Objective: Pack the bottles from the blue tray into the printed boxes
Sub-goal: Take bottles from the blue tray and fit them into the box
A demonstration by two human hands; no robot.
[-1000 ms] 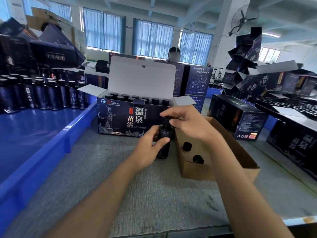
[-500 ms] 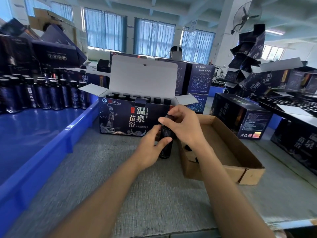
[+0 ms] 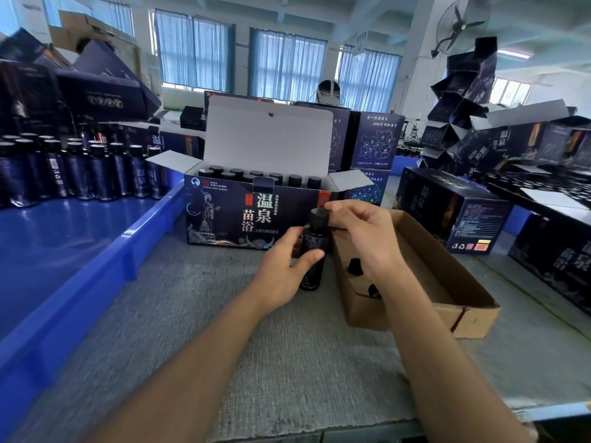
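A dark bottle stands upright on the grey mat in front of the open printed box. My left hand grips the bottle's body from the left. My right hand pinches its black cap from the right. Several capped bottles stand inside the printed box, whose white lid is raised. The blue tray lies at the left, with several more bottles in rows at its far end.
A shallow brown cardboard tray sits right of the bottle, holding a few dark caps. Closed and open printed boxes pile up at the right and behind. A person sits behind the open box. The table edge runs along the bottom right.
My right hand's fingers have shifted on the bottle's cap, exposing more of it. The bottle stays upright in my left hand, at the same spot.
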